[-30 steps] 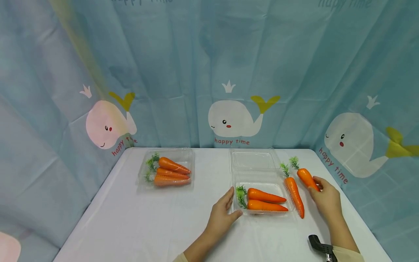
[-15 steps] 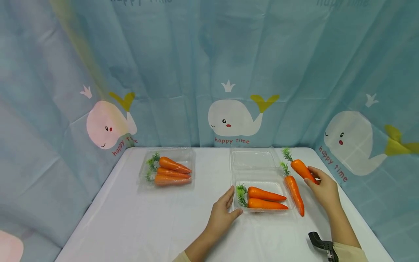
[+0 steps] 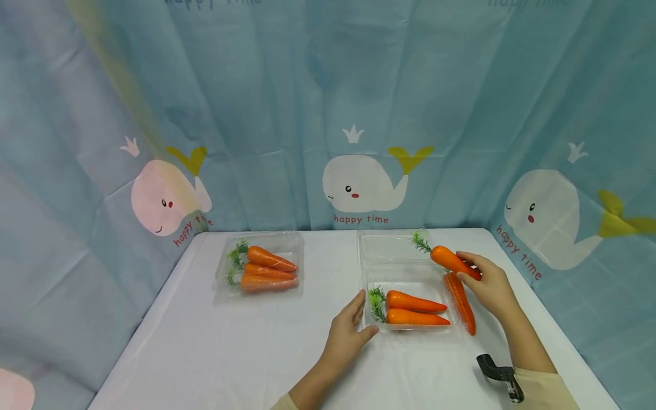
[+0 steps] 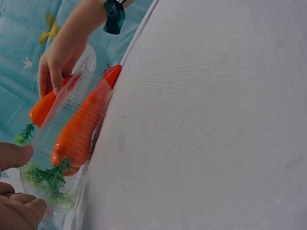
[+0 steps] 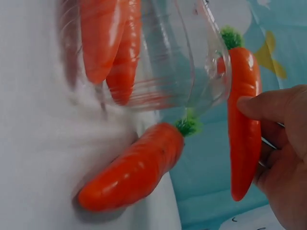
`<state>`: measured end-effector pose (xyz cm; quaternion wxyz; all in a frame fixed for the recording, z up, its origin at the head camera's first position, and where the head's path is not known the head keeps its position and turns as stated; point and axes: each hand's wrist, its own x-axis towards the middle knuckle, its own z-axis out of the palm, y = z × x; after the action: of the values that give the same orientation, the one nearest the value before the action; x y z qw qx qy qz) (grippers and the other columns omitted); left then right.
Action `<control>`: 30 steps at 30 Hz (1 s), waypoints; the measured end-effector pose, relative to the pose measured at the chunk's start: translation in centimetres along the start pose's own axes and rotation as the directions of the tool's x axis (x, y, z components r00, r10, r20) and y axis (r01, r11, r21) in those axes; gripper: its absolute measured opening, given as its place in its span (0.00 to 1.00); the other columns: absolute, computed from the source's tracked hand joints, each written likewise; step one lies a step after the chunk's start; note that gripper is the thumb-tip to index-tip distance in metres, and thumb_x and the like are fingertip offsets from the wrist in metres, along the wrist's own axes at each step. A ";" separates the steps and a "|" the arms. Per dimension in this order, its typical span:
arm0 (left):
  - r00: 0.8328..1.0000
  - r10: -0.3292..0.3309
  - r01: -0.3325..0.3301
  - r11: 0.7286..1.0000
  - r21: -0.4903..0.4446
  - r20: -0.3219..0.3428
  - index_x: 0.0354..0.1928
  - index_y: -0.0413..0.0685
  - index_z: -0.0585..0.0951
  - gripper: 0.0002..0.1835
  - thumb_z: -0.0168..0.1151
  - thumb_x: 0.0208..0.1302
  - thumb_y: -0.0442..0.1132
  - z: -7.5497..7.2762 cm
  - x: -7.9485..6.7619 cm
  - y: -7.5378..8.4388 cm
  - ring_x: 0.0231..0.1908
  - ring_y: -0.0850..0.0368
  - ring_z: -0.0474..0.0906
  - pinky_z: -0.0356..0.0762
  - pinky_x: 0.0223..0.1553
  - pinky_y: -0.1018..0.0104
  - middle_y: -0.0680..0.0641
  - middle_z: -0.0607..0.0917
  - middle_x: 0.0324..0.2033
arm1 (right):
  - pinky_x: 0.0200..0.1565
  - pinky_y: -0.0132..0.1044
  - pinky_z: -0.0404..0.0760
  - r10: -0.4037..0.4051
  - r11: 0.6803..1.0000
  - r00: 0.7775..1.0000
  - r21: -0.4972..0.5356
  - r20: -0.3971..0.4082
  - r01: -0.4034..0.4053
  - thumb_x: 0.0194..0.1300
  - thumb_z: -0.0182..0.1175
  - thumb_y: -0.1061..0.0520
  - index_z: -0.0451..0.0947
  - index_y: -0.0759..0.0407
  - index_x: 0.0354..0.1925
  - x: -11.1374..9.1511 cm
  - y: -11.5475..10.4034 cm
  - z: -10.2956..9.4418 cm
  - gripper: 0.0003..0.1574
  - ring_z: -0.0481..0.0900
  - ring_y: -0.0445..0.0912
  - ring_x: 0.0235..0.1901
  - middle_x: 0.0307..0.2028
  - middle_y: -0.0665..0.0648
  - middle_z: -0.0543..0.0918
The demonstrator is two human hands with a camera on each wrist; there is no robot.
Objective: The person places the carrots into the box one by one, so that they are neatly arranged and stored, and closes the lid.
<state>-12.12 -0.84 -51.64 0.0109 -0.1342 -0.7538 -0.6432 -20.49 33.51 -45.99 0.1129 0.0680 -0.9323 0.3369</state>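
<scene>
My right hand [image 3: 488, 285] pinches an orange carrot [image 3: 447, 260] with a green leafy top, raised at the right rear of an open clear plastic box [image 3: 410, 280]. In the right wrist view the thumb lies across this held carrot [image 5: 244, 120]. Two carrots [image 3: 417, 317] lie side by side inside the box, tops to the left. My left hand [image 3: 344, 337] touches the box's left front corner, its fingers spread. Another carrot [image 3: 463, 304] rests on the table just right of the box, its top partly hidden behind the held one.
A clear plastic box [image 3: 301, 267] at the back left holds several carrots [image 3: 269, 279]. The hinged lid [image 3: 392, 249] of the right box lies open toward the back. A blue curtain [image 3: 277, 114] rises behind the white table [image 3: 230, 347].
My right hand has lifted the carrot and carried it leftward, so its leafy top is now over the open lid. The left hand has stayed at the box corner.
</scene>
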 end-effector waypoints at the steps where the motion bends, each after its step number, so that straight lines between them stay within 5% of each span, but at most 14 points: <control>1: 1.000 -0.002 0.002 1.000 0.000 0.000 0.77 0.36 0.61 0.45 0.73 0.60 0.27 0.0 0.0 0.0 0.72 0.45 0.65 0.70 0.66 0.60 0.39 0.64 0.76 | 0.58 0.59 0.79 -0.005 1.000 1.000 0.002 0.009 0.005 0.72 0.63 0.59 0.70 0.60 0.72 0.1 -0.1 0.0 0.32 0.76 0.61 0.58 0.62 0.66 0.78; 30: 1.000 0.002 -0.002 1.000 0.002 0.000 0.77 0.35 0.61 0.45 0.72 0.60 0.25 0.0 0.0 0.0 0.72 0.45 0.65 0.70 0.66 0.62 0.38 0.64 0.75 | 0.60 0.59 0.80 -0.201 0.979 0.950 0.075 0.238 0.188 0.66 0.68 0.64 0.79 0.52 0.64 1.3 -2.0 3.5 0.28 0.79 0.56 0.58 0.60 0.57 0.81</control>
<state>-12.15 -0.82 -51.66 0.0115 -0.1348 -0.7543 -0.6424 -21.95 29.63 -47.00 0.0280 0.2035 -0.9188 0.3370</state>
